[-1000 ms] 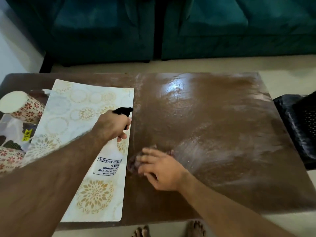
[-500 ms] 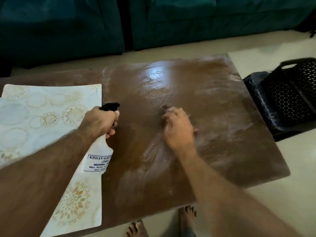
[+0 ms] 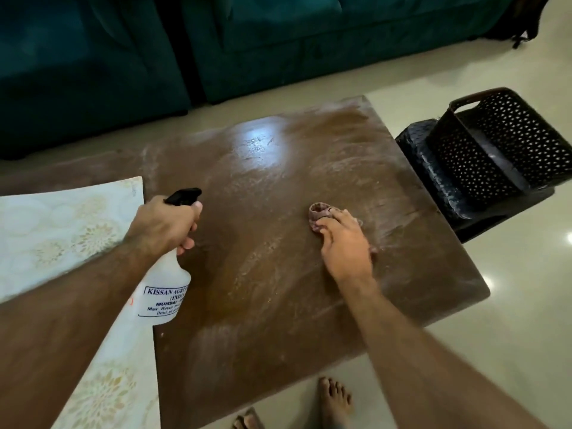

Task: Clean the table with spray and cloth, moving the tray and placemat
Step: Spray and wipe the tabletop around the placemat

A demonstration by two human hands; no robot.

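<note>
— While my right hand (image 3: pixel 346 243) lies flat with its fingers pressed down on the cloth (image 3: pixel 320 213), where would you say the table (image 3: pixel 278 168) needs me next?

— Tell me first what the other hand is doing.

— My left hand (image 3: pixel 165 226) is wrapped tight round the neck of the spray bottle (image 3: pixel 165 289), forefinger up by the black trigger, nozzle pointing out over the bare brown top. The bottle hangs tilted, lifted off the surface as far as I can judge.

— And the cloth, which way does it lie from your palm?

— It is bunched under my fingertips and pokes out ahead of them, toward the far edge. Pale streaks run on the wood to the right of it and along the near side, so I judge the wipe is only partly done there.

— Then the placemat?

— The placemat (image 3: pixel 62 230) lies flat on the left part of the table, its long side running away from me, its right edge just beside my left wrist. That hand is much the nearer one, but it is full. The wood beneath looks unwiped, so I reckon the mat has to slide right onto the cleaned part.

— And the tray?

— Out of view from here. A black basket (image 3: pixel 501 144) sits on the floor off the right end.
</note>
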